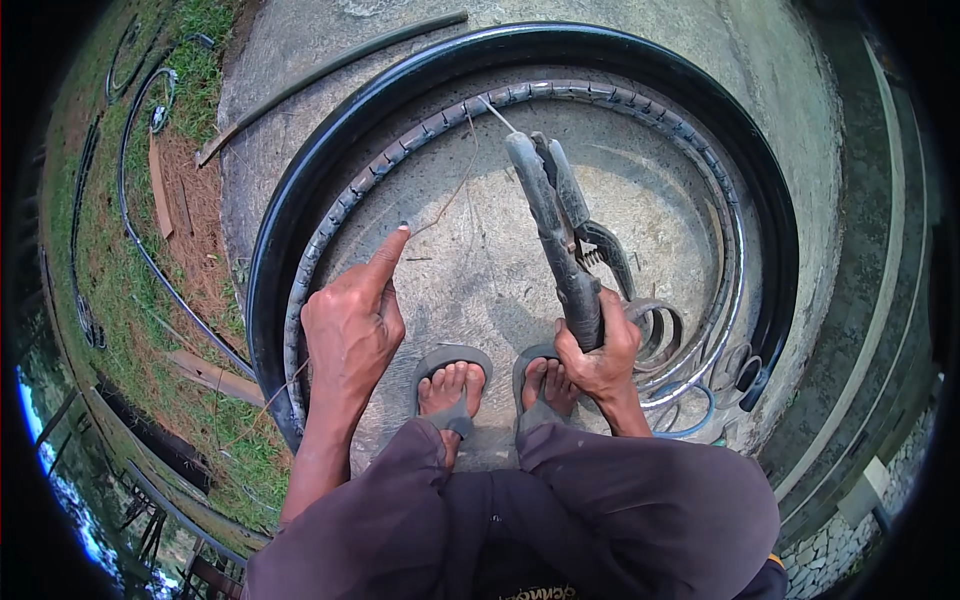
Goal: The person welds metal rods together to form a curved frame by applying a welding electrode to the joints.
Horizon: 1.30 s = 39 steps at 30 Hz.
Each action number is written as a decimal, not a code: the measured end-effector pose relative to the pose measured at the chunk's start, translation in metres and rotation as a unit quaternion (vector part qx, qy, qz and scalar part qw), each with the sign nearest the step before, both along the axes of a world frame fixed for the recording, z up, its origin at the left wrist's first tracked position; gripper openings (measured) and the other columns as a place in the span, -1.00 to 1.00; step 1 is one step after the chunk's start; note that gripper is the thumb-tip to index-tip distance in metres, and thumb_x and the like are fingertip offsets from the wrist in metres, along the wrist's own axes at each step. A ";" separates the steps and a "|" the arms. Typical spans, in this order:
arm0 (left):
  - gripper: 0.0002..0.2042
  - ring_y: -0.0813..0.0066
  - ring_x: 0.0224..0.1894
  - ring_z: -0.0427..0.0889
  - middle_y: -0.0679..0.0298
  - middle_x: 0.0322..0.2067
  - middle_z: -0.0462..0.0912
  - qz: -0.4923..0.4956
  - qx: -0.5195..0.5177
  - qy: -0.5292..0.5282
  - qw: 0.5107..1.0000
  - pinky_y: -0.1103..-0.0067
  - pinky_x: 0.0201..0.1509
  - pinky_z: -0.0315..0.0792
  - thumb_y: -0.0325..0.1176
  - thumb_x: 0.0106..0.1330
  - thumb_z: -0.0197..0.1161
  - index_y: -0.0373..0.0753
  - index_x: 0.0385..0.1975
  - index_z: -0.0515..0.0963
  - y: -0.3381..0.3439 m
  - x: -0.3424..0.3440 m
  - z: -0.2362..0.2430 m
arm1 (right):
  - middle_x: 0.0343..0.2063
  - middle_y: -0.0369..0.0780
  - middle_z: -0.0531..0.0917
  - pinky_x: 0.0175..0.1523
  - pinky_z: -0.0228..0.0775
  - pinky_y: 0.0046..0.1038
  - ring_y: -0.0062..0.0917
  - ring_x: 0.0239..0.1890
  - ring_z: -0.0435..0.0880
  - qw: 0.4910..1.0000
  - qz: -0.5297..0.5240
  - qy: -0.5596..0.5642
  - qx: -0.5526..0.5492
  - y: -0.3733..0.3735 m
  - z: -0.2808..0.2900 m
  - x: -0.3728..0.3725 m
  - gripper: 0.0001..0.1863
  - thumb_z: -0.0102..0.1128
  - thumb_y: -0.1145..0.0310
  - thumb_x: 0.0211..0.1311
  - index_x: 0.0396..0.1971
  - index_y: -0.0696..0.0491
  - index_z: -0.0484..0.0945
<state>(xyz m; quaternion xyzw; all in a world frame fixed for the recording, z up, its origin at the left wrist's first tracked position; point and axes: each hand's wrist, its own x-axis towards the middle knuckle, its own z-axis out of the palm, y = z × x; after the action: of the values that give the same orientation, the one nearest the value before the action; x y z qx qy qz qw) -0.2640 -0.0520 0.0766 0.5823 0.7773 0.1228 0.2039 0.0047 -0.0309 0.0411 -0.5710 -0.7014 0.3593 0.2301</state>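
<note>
My right hand (605,355) is wrapped round the handle of a dark, worn welding electrode holder (545,205) with a spring under its lever. A thin pale welding rod (497,114) sticks out from its jaws, its tip at the far side of a notched metal ring (390,157); whether they touch I cannot tell. Around that ring curves a wider black metal hoop (330,125). My left hand (355,315) hovers inside the left side of the ring, index finger stretched out and the other fingers curled, with nothing visible in it.
A bent grey bar (330,82) lies on the concrete beyond the hoop. Small metal rings (660,335) and a blue hose or cable (695,425) lie near my right hand. Grass at the left holds wood strips (160,185) and a dark cable (125,200). My sandalled feet (450,390) stand inside the ring.
</note>
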 end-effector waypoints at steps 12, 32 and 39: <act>-0.54 0.06 -0.48 0.64 0.02 -0.46 0.66 0.014 -0.014 -0.039 0.999 0.29 -0.38 0.46 -0.58 0.20 0.20 -0.03 0.12 0.61 0.001 0.000 0.002 | -0.56 -0.08 0.61 -0.45 0.46 -0.36 -0.29 -0.59 0.68 1.000 0.013 -0.014 0.002 0.006 -0.005 -0.003 -0.50 0.41 0.43 -0.06 -0.07 0.24 0.49; -0.61 -0.02 -0.41 0.68 -0.07 -0.39 0.67 0.027 -0.020 -0.076 0.997 0.30 -0.33 0.48 -0.58 0.23 0.21 -0.10 0.05 0.64 0.003 -0.001 0.003 | -0.53 -0.04 0.65 -0.42 0.51 -0.32 -0.21 -0.53 0.72 1.000 0.020 0.009 -0.004 0.010 -0.004 -0.003 -0.49 0.39 0.43 -0.03 -0.03 0.23 0.49; -0.60 0.01 -0.45 0.66 -0.03 -0.47 0.66 0.013 -0.002 -0.068 0.998 0.27 -0.37 0.47 -0.56 0.21 0.21 -0.08 0.06 0.64 0.002 -0.001 -0.006 | -0.52 -0.05 0.64 -0.43 0.50 -0.32 -0.22 -0.55 0.71 1.000 0.019 0.009 0.000 0.008 -0.006 0.001 -0.51 0.40 0.43 -0.04 -0.06 0.22 0.48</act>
<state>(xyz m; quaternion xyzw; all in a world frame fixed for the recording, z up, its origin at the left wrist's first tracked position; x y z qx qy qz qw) -0.2654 -0.0504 0.0705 0.5617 0.7696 0.1632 0.2561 0.0056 -0.0227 0.0356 -0.5541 -0.7100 0.3686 0.2299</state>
